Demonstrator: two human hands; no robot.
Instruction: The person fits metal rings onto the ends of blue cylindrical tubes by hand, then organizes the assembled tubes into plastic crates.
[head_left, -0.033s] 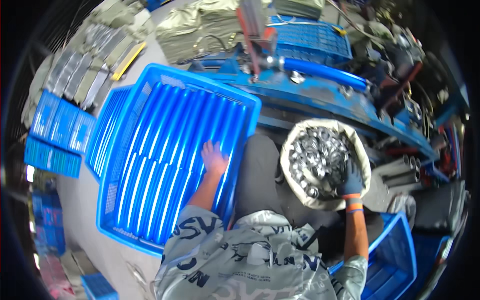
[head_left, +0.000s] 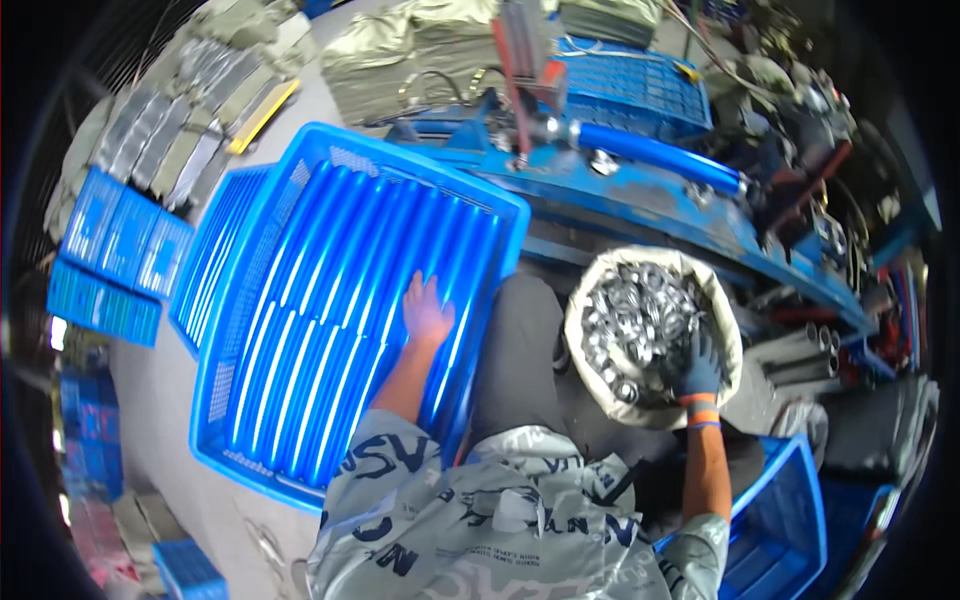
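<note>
My bare left hand (head_left: 428,312) lies over shiny blue tubes (head_left: 345,290) with its fingers stretched out and apart. The tubes are laid side by side in rows within a large blue plastic crate (head_left: 205,400). In a grey glove with an orange cuff, my right hand (head_left: 701,372) reaches into a round, pale cloth sack (head_left: 585,375). Its fingers are extended against a heap of small silvery metal rings or clamps (head_left: 645,310), at the sack's right side. No piece can be made out in the glove, and the fingertips are partly lost among the metal.
Beyond the sack stands a blue metal bench (head_left: 640,205) carrying a blue tube (head_left: 660,155) with metal end fittings. A blue crate (head_left: 780,530) sits at lower right, near grey pipes (head_left: 800,355). Stacked bundles (head_left: 150,130) and blue boxes (head_left: 120,235) line the left side.
The whole view has shifted slightly. Both hands stay in nearly the same places, the left over the tubes and the right in the sack.
</note>
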